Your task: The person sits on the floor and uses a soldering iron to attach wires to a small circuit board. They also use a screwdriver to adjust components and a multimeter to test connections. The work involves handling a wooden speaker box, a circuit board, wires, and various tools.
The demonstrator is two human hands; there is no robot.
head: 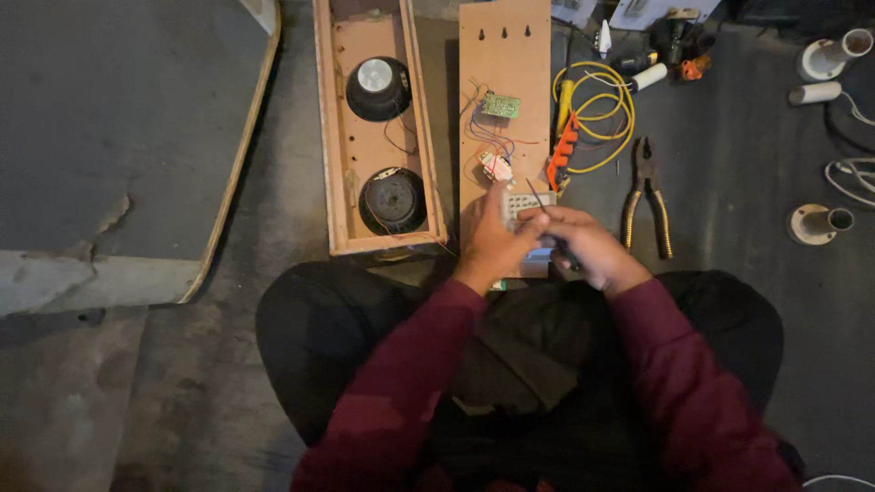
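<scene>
Down at the near end of the wooden back panel (pixel 504 82) sits a small pale module (pixel 526 204) with a grid of buttons or holes, and both hands are on it. The left hand (pixel 492 244) lies over the module's left side, fingers curled down onto it and the forefinger stretched up along its left edge toward the small transformer (pixel 497 167). The right hand (pixel 590 252) is closed around a thin screwdriver (pixel 538 198), handle buried in the fist, the slim shaft angling up and left so the tip lands on the module's top face, just beside the left fingers. So the module is under the left hand and just ahead of the right grip.

Further up the panel, a green circuit board (pixel 501 105) is fixed to the wood, with red and blue wires (pixel 492 137) running down to the transformer. Left of the panel lies the open wooden speaker box (pixel 374 128), two round speakers inside: the upper speaker (pixel 376 87) with a pale centre, the lower speaker (pixel 393 200) dark. To the right of the panel there's a loop of yellow wire (pixel 603 114) with an orange tool (pixel 562 150) beside it, then pliers (pixel 648 196) flat on the grey floor (pixel 747 164), well clear of the right hand. Maroon sleeves, dark trousers, the person seated on the floor.
</scene>
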